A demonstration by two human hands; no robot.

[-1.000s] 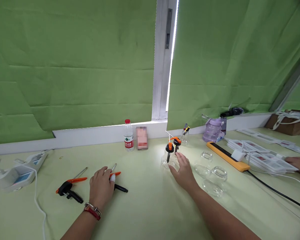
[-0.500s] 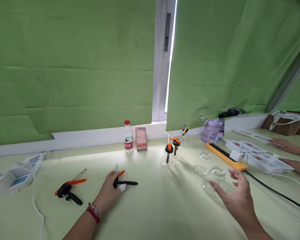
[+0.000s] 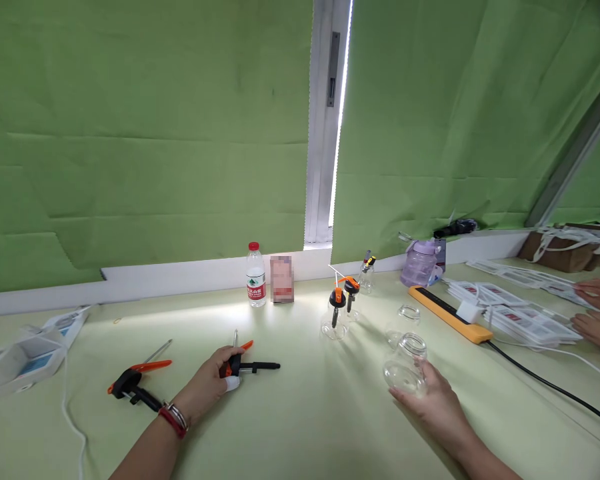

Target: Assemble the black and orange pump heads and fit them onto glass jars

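My left hand (image 3: 213, 380) is closed around a black-and-orange spray head (image 3: 253, 366) with a thin metal rod, low over the table. White wrapping covers one of its fingertips. Further left lies a second black-and-orange spray head (image 3: 137, 387). My right hand (image 3: 435, 407) grips a clear glass bottle (image 3: 405, 377) from its right side, thumb towards me and fingers behind. Another clear bottle (image 3: 409, 313) stands just beyond it. Two clear bottles with black-and-orange heads, a nearer bottle (image 3: 335, 327) and a farther bottle (image 3: 351, 300), stand at centre.
A water bottle (image 3: 256, 280) and a small box (image 3: 282, 280) stand by the wall. To the right are an orange power strip (image 3: 447, 313), a purple jug (image 3: 420, 263), white trays (image 3: 525, 323) and another person's hands (image 3: 597, 327). A white cable (image 3: 69, 407) runs down the left.
My right hand has closed on the nearer glass bottle and shifted it left. My left hand has moved slightly left and still holds the spray head. The other person's hands have moved right.
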